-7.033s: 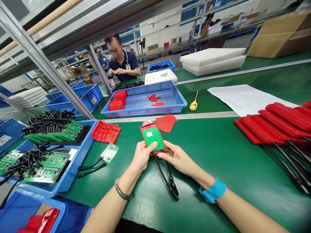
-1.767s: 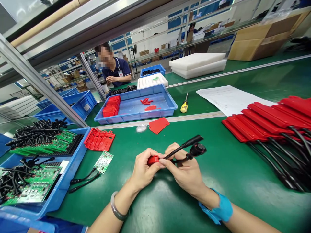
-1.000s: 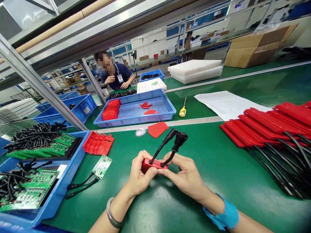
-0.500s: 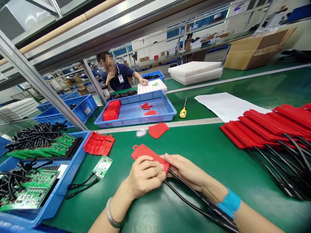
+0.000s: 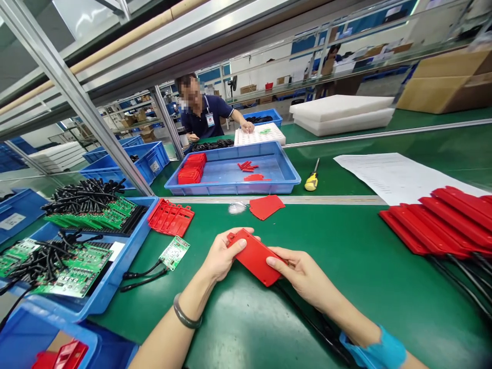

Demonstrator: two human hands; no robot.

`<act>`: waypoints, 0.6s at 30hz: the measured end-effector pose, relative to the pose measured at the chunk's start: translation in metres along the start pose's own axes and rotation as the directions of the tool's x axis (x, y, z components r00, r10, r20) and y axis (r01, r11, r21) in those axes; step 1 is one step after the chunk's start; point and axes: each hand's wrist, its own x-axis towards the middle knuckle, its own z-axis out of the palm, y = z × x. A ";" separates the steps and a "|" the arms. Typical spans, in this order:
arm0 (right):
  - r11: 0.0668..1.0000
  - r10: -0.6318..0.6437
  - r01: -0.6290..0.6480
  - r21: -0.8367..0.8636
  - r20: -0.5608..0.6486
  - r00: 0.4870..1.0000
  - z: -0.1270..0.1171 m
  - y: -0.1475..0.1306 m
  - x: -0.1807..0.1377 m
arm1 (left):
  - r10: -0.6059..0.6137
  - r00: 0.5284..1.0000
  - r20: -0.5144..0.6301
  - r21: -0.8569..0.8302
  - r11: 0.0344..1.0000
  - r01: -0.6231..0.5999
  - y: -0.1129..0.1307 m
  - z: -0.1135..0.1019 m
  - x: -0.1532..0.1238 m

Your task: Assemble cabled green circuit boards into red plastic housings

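Note:
Both hands grip a red plastic case [image 5: 257, 260] above the green bench, its flat face turned up. My left hand [image 5: 225, 253] is closed round the upper left end by the hanging loop, thumb on top. My right hand [image 5: 294, 269] pinches the lower right side, thumb on the face and fingers beneath. Black cables [image 5: 307, 320] run from the case's near end under my right forearm. Beyond it lie red flat covers [image 5: 266, 206] and a small clear plastic bag [image 5: 237, 207]. To the left rest a green circuit board [image 5: 175, 252] with two cables and red open housings [image 5: 171, 217].
Finished-looking red cases [image 5: 442, 220] with cables are stacked at right. A blue bin [image 5: 140, 241] of circuit boards stands at left. Behind are a blue tray [image 5: 230, 190], a yellow screwdriver [image 5: 311, 180], paper [image 5: 403, 171] and a co-worker [image 5: 215, 115] across the bench.
My left hand has shifted from the case's cable end to its loop end. My right thumb now presses on the case's face. The view has swung slightly left.

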 end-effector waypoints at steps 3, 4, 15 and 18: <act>0.998 -0.003 0.002 -0.060 -0.018 1.000 0.000 0.009 0.002 | 0.085 0.993 -0.078 0.033 0.996 -0.083 -0.007 0.002 0.002; 0.996 -0.006 0.004 -0.086 -0.025 1.000 -0.001 0.011 0.003 | 0.105 0.989 -0.106 0.046 0.994 -0.101 -0.009 0.003 0.002; 0.409 -0.326 0.219 -0.886 0.082 0.942 0.020 0.008 -0.011 | -0.084 0.939 -0.334 -0.075 0.995 0.063 -0.016 -0.005 0.007; 0.186 -0.311 0.189 -0.964 0.124 0.942 0.022 0.009 -0.013 | -0.183 0.929 -0.322 -0.159 0.978 0.138 -0.020 -0.006 0.010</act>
